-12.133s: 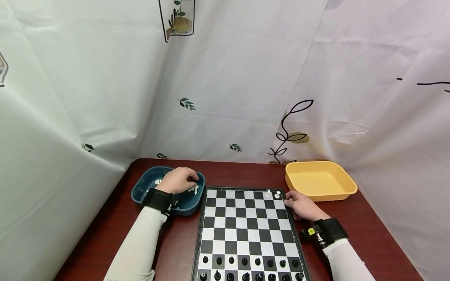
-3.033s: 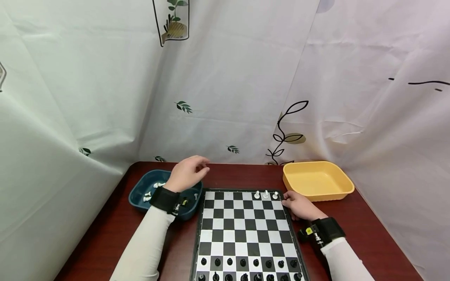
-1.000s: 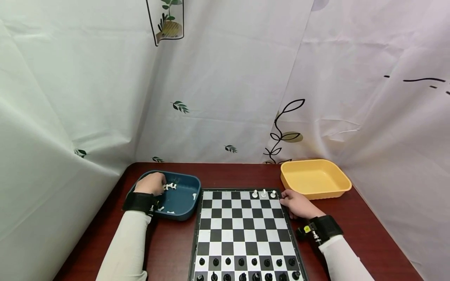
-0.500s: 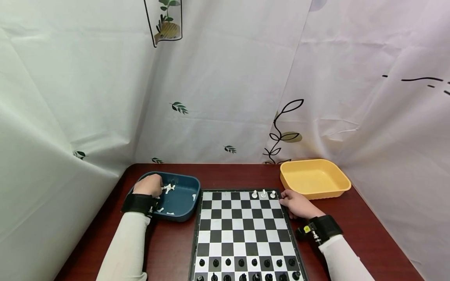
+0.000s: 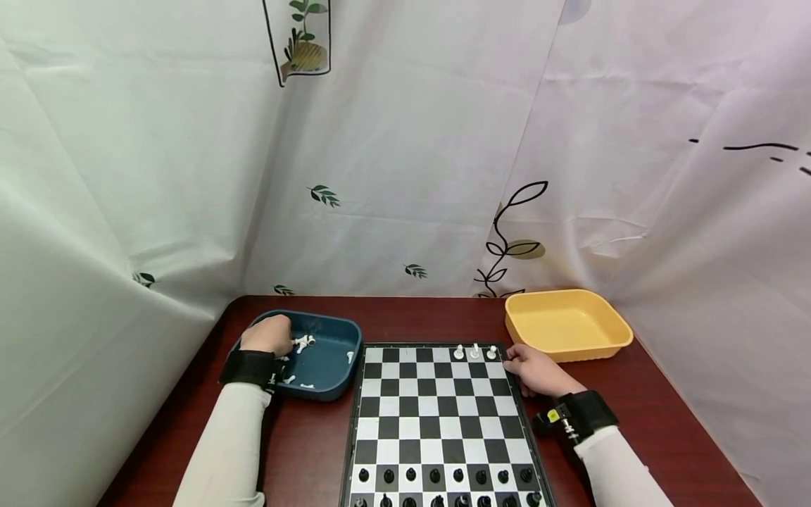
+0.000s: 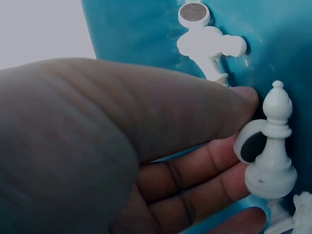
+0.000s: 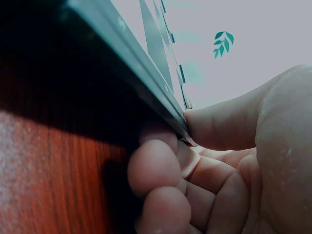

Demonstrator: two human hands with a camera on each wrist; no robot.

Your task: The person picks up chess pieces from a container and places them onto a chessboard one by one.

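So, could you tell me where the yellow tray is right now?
In the head view the yellow tray sits at the table's far right, just beyond the chessboard corner where the right hand rests.

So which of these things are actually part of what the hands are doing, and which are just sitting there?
In use:
- left hand, in the blue tray, fingers on a white bishop
- right hand, gripping the chessboard edge
- three white pieces on the far row

Lying about:
- yellow tray
- black pieces on the near rows
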